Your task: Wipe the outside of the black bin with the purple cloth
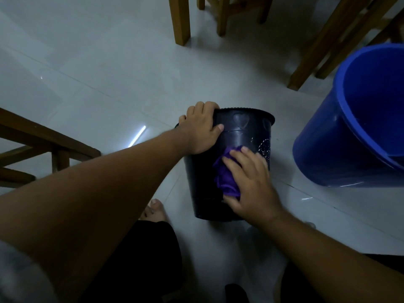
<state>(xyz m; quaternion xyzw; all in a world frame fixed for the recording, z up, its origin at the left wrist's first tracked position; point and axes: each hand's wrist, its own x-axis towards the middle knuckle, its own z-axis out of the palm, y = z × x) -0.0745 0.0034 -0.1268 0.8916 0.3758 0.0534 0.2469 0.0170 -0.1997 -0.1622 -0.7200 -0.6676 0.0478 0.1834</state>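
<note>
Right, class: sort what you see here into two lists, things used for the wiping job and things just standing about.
In use: black bin; purple cloth; left hand holding the rim; right hand pressing the cloth.

Standing about: blue bucket; wooden chair legs; tiled floor.

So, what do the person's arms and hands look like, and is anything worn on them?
Both forearms are bare up to the picture's edge: no sleeves, gloves, watch or rings are visible. The left hand and the right hand have short, unpainted nails. A blurred grey piece of fabric shows at the lower left, perhaps a short sleeve; I cannot tell.
</note>
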